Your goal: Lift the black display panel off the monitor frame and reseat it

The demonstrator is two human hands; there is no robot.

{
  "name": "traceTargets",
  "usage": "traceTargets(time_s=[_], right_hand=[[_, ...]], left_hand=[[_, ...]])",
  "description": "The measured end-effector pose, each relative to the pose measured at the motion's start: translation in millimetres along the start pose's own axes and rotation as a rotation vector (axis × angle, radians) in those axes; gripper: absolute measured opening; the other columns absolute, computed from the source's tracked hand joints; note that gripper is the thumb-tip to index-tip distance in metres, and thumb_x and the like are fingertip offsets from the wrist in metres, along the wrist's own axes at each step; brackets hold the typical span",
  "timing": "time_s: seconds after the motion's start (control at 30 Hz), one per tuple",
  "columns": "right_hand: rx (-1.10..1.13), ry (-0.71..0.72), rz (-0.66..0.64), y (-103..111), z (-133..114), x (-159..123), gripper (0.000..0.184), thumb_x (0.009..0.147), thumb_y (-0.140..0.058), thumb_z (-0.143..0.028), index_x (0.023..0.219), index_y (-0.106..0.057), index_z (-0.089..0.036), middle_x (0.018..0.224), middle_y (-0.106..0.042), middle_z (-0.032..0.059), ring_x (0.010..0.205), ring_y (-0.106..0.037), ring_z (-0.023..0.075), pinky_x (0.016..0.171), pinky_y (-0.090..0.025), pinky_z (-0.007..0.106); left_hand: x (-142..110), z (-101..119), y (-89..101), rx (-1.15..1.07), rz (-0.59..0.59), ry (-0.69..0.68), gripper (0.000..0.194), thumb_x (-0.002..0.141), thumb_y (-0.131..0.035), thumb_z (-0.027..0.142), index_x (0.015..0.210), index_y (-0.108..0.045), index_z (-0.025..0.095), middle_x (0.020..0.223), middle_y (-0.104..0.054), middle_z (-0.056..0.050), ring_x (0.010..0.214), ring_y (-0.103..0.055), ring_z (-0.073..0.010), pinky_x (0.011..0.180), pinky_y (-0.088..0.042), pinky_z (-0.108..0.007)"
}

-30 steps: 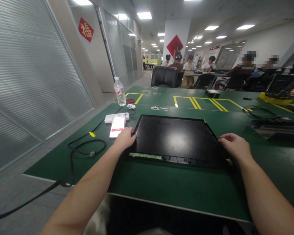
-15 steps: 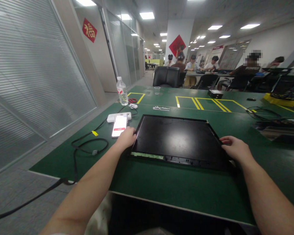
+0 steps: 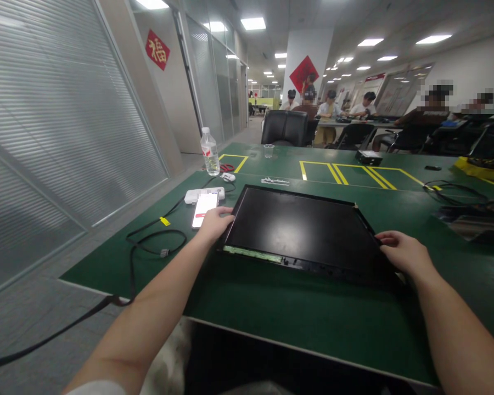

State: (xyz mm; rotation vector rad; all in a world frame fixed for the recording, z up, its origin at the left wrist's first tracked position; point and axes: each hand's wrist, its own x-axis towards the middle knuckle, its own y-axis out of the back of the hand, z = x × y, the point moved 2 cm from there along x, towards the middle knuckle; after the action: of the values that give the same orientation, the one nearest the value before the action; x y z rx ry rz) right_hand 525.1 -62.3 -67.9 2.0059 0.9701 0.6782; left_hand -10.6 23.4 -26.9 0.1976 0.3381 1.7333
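We are pinching a black screen (image 3: 296,225) at both ends, its length running from left hand (image 3: 215,224) to right hand (image 3: 409,255), neither nearer.

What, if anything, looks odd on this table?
Mainly the black panel between the left hand and right hand: along its near edge a green strip, seemingly a circuit board, lies bare, as if a cover were missing. A black cable also runs off the green table.
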Motion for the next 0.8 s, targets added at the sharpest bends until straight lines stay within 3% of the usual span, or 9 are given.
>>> traceTargets(time_s=[0.2,0.63,0.8], right_hand=[[0.002,0.018,0.028,-0.9,-0.3,0.8,0.026,0.064,-0.069,-0.023,0.086,-0.08,-0.029,0.09,-0.083,0.0069,0.084,-0.077,0.0294,0.07,-0.054,0.039],[-0.035,-0.013,-0.037,4.6,-12.3,-6.5,0.032,0.07,-0.066,-0.02,0.095,-0.085,-0.026,0.096,-0.084,0.0074,0.093,-0.077,0.029,0.08,-0.053,0.039],[-0.038,-0.045,-0.06,6.0,-16.9,-9.9,0.035,0.072,-0.065,-0.019,0.099,-0.087,-0.024,0.102,-0.084,0.0097,0.097,-0.077,0.0297,0.081,-0.053,0.039]], left_hand=[[-6.5,8.4,-5.2,-0.314,0.012,0.153,0.032,0.075,-0.087,0.005,0.105,-0.084,0.016,0.073,-0.079,-0.003,0.063,-0.075,-0.0198,0.064,-0.062,-0.03],[4.8,1.2,-11.3,-0.51,-0.011,0.247,0.036,0.082,-0.083,0.006,0.116,-0.08,0.017,0.076,-0.079,-0.001,0.063,-0.075,-0.0165,0.064,-0.062,-0.025],[3.2,3.7,-13.3,-0.538,-0.056,0.27,0.045,0.086,-0.079,0.005,0.128,-0.074,0.018,0.076,-0.077,0.0,0.059,-0.073,-0.016,0.061,-0.061,-0.025]])
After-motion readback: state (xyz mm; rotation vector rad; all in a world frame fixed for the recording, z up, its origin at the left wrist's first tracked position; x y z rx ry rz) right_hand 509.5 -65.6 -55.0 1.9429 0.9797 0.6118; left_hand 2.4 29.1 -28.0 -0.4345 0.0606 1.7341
